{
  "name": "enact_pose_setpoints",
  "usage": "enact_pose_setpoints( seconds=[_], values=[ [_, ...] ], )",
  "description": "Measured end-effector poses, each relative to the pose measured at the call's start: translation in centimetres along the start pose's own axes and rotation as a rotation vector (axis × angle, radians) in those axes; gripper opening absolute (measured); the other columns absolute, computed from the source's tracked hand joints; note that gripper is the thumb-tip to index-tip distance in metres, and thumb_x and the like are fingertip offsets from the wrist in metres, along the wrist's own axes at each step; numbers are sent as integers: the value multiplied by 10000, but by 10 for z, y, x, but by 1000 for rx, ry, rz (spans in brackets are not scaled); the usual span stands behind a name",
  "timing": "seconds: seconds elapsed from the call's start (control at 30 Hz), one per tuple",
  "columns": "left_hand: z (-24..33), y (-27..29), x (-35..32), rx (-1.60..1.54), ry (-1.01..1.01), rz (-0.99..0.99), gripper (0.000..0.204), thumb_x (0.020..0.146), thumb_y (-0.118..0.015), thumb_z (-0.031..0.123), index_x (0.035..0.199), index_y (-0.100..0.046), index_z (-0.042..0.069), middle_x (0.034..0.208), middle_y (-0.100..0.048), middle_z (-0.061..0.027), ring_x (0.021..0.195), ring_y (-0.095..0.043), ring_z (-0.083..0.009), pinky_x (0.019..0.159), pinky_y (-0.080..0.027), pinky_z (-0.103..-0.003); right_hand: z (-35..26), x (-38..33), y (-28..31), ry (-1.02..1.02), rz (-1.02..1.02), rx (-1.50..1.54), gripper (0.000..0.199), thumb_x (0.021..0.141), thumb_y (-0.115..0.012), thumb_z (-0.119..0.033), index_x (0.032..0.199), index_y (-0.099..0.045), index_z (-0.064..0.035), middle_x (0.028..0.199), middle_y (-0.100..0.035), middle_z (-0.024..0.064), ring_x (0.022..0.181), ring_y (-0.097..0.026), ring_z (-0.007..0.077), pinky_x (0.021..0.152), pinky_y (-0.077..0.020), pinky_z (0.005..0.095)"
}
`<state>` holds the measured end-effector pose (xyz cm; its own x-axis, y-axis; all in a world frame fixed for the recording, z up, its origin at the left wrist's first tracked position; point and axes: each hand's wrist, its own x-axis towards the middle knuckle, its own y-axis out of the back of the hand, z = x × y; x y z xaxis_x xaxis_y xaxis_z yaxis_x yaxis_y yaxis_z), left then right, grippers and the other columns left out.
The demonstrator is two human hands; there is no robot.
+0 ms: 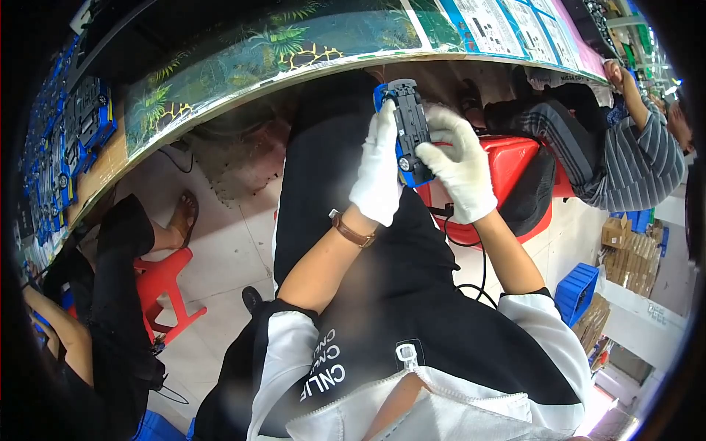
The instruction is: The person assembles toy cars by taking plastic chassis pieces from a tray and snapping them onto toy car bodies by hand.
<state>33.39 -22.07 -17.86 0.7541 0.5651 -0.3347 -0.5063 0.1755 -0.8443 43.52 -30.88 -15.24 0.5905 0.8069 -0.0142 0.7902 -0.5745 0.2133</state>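
Note:
Both my hands wear white gloves and hold a blue toy car (409, 126) with its dark grey underside turned up, over my lap near the table edge. My left hand (380, 162) is wrapped along the car's left side. My right hand (460, 163) grips it from the right, thumb on the lower end by a wheel and the other fingers curled at its side. The car's blue body shows at its left edge and lower end; its roof is hidden.
A table (294, 62) with a patterned cover curves across the front. Several similar blue toy cars (70, 147) lie at far left. A red stool (165, 287) and a seated person are at left. Right of me are a red stool (507, 169), another person (625, 154) and a blue crate (576, 292).

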Motion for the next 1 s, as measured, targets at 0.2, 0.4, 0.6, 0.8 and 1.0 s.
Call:
enact_pose_setpoints(
  seconds=[0.2, 0.4, 0.6, 0.8, 1.0],
  values=[
    [-10, 2, 4, -70, -165, -22, 487, 1018, -464, 464, 1384, -463, 142, 1234, -587, -46, 1116, -577, -177, 960, -488, -353, -36, -7, -11, 115, -64, -474, 723, 799, -802, -254, 1385, -460, -4, 1275, -587, 160, 1126, -601, 242, 963, -481, 350],
    [-12, -2, -1, 66, -238, 151, 422, 1011, -485, 464, 1297, -492, 153, 1158, -597, -23, 1045, -595, -149, 919, -494, -328, -38, -5, -21, 201, -83, -933, 508, 877, -673, -310, 1292, -558, -40, 1059, -639, 163, 947, -646, 334, 799, -524, 388],
    [-22, 0, 0, 273, -401, 217, 420, 1002, -495, 475, 1277, -493, 157, 1091, -590, -23, 971, -579, -136, 868, -485, -314, -28, -5, -35, 348, 17, -1041, 474, 866, -604, -256, 1287, -529, -51, 962, -587, 143, 866, -626, 327, 677, -527, 437],
    [-20, -1, 2, -20, -324, 166, 390, 991, -560, 402, 1253, -503, 119, 1043, -580, -9, 917, -565, -105, 805, -489, -297, -24, -6, -39, 277, 16, -1101, 435, 937, -536, -257, 1330, -525, -71, 1013, -585, 135, 886, -611, 335, 722, -521, 431],
    [-15, -1, 1, 66, -330, 222, 433, 995, -532, 450, 1270, -506, 117, 1089, -593, -14, 940, -581, -114, 823, -498, -298, -40, -3, -41, 168, -46, -1115, 407, 950, -556, -257, 1303, -567, -54, 1038, -625, 130, 969, -630, 299, 783, -523, 390]
  ],
)
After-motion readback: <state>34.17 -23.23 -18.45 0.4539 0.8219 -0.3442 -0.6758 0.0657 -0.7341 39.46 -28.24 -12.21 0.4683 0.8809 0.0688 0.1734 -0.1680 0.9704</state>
